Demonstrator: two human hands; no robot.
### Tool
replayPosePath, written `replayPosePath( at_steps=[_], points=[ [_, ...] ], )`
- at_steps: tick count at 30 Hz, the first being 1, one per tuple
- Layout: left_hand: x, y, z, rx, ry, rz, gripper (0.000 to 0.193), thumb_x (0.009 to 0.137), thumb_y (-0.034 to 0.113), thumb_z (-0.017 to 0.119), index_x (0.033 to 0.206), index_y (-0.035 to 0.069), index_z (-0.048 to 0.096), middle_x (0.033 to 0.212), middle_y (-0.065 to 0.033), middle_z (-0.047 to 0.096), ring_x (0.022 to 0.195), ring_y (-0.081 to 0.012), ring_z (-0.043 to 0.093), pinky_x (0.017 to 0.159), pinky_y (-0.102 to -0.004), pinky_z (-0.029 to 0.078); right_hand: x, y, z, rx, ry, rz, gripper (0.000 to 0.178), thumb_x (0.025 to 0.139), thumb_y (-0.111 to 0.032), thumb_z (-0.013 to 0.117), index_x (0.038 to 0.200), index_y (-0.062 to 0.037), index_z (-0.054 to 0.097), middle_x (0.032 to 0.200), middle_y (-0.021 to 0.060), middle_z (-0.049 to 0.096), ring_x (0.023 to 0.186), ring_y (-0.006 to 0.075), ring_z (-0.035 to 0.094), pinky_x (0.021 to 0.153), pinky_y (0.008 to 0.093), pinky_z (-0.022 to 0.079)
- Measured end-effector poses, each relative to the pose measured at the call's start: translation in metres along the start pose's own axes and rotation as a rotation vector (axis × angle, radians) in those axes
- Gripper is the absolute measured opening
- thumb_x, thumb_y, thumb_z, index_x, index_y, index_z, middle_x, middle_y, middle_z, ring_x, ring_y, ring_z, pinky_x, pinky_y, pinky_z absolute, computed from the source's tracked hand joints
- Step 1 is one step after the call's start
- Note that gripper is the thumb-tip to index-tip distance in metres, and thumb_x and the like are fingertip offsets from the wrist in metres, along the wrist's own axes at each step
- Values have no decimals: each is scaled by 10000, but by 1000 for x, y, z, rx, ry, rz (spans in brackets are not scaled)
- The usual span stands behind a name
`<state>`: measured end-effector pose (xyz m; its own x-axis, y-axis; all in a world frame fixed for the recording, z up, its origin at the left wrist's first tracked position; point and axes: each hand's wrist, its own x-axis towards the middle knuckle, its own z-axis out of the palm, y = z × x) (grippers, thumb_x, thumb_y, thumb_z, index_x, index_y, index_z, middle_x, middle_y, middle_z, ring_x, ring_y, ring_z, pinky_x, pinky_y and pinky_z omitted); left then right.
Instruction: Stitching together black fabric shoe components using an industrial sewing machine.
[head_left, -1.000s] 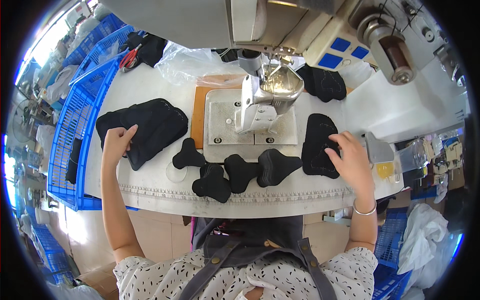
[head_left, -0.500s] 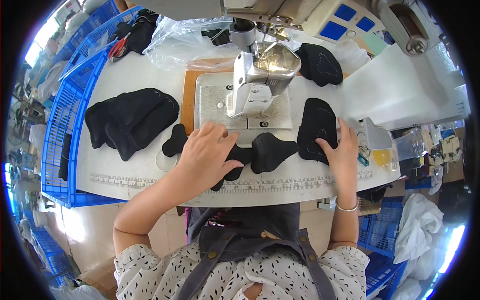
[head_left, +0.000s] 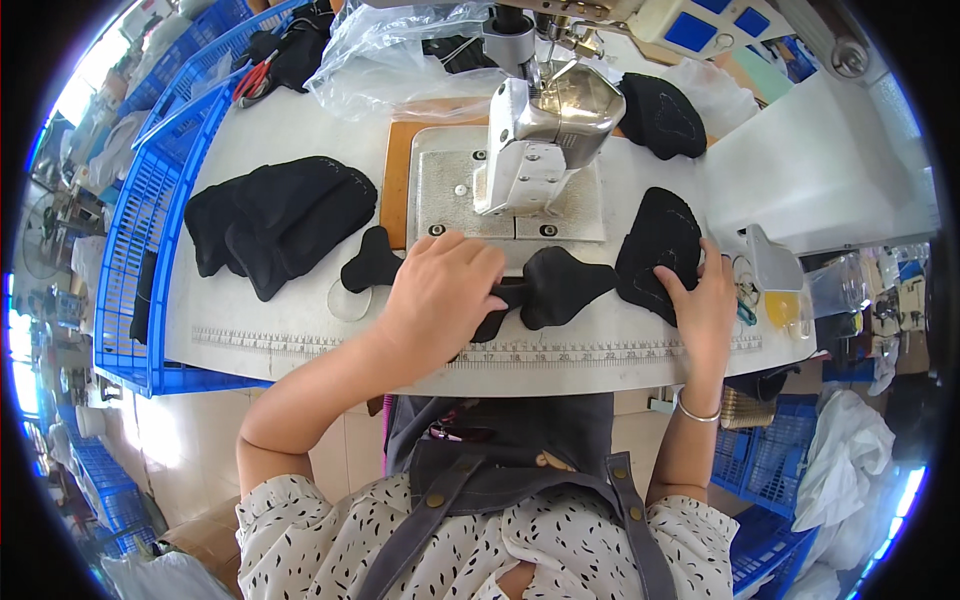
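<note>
My left hand [head_left: 440, 298] lies over small black fabric pieces in front of the sewing machine [head_left: 545, 150]. Its fingers are bent and its thumb presses in, closed on a black fabric piece [head_left: 510, 294] mostly hidden beneath it. Just right of it lies a wide, pointed black piece [head_left: 565, 288], and a smaller black lobe [head_left: 370, 262] shows on the other side. My right hand [head_left: 705, 305] grips the right edge of a rounded black fabric piece [head_left: 655, 250] with pale stitch marks, thumb on top, fingertips at the edge.
A pile of black pieces [head_left: 285, 220] lies at left, beside a blue crate [head_left: 165, 235]. More marked pieces [head_left: 662, 115] sit behind the machine at right. Red-handled scissors [head_left: 255, 82] and clear plastic [head_left: 385, 55] are at the back. A ruler strip [head_left: 560, 355] runs along the front edge.
The whole view has shifted a little. My left hand's thumb and fingers have drawn together on the black fabric. My right hand's fingers have bent closer around the marked piece's edge.
</note>
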<state>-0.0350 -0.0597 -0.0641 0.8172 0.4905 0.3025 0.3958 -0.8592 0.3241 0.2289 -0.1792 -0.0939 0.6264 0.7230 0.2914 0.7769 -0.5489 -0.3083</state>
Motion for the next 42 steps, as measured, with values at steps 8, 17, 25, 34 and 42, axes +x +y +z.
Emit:
replayPosePath(
  at_steps=[8,17,25,34,42],
  points=[
    [0,-9,-41,-1128,-41,-422,186,787,52,640,913,-65,569,835,-86,620,693,-115,606,625,-232,495,-7,-22,-10,308,366,-154,512,735,21,616,1219,-25,454,936,155,552,798,285,553,723,357,448],
    [7,28,-35,-1183,110,-165,136,774,108,687,787,-23,654,907,-67,578,792,-51,510,613,-212,407,-36,-103,-55,1265,-32,-260,233,796,0,608,1013,41,533,837,28,567,662,30,446,592,149,357],
    [-2,40,-44,-903,265,-293,112,738,43,709,781,-36,642,776,-9,581,633,-21,483,533,-168,366,-36,-108,-53,1164,-83,-563,120,745,-16,641,801,22,541,849,129,538,646,125,463,584,217,369],
    [-3,47,-43,-1635,241,-312,437,841,-7,565,1244,-31,398,1048,-61,574,885,-51,527,715,-178,441,-34,-100,-59,1219,-220,-575,176,704,7,666,655,13,498,722,88,467,638,113,394,548,217,290],
    [-8,51,-50,-1358,166,-243,186,837,39,595,1002,-37,553,856,18,582,724,-17,467,614,-172,416,-39,-104,-65,1266,-198,-535,170,679,-1,695,651,25,530,816,121,492,698,139,441,620,212,339]
  ],
)
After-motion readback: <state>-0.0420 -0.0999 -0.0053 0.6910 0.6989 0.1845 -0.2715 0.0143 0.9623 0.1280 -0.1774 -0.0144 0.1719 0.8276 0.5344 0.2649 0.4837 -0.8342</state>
